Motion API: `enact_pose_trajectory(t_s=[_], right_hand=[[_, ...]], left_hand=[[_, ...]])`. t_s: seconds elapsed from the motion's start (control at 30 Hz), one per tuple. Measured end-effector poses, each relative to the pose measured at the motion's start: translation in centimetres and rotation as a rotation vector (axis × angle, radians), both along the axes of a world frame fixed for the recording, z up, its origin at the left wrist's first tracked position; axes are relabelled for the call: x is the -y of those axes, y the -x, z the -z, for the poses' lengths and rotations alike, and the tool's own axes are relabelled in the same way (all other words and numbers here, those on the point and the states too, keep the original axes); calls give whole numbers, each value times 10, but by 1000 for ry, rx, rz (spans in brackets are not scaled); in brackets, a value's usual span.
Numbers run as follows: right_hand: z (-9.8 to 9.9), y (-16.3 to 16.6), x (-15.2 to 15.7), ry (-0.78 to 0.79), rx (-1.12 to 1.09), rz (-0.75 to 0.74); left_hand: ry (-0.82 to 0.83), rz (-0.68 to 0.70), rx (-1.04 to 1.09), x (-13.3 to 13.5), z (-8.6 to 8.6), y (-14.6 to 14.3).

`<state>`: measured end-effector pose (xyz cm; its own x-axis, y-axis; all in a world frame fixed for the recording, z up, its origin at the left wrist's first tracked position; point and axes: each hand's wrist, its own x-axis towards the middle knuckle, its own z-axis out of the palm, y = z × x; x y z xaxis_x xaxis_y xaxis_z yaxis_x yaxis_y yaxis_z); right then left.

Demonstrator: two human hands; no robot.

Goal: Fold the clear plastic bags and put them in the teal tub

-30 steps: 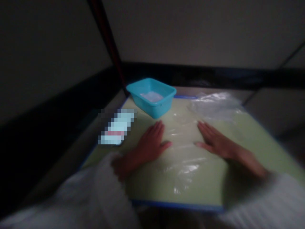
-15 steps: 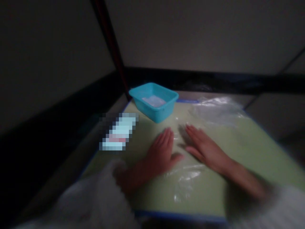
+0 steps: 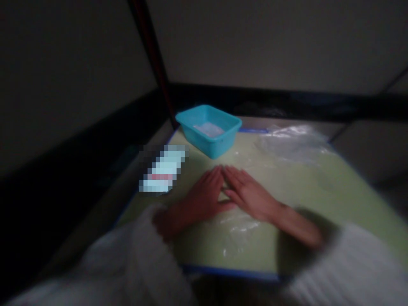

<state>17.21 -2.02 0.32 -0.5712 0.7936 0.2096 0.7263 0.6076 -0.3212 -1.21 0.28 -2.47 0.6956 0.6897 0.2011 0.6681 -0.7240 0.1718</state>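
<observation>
From the head view, here are both hands, palms down and slanting inward over the table, making a peak in the middle. The left hand lies flat, fingers stretched out and close together, thumb spread toward the other palm. The right hand mirrors it, straight-fingered, thumb angled in at the left. Fingertips come together at the top; whether they actually touch, I can't tell. Neither hand is gripping anything: both are flat and unfolded.

And the clear plastic film? It's spread on the tabletop, under and around the hands, its creases shining just below the wrists. The forearms run out wide to pale ribbed sleeves, elbows out of sight. Beyond the fingertips sits a turquoise tub, something whitish inside; crumpled clear plastic lies at the far right, a blurred-out bright slab at the left.
</observation>
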Motion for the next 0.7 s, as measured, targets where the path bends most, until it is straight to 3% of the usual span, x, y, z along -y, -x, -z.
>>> enact_pose_trajectory(t_s=[0.43, 0.7], right_hand=[[15, 1, -2, 42, 136, -46], [7, -18, -3, 173, 188, -45]], left_hand=[[119, -17, -248, -9, -14, 21], [241, 39, -327, -19, -21, 28]])
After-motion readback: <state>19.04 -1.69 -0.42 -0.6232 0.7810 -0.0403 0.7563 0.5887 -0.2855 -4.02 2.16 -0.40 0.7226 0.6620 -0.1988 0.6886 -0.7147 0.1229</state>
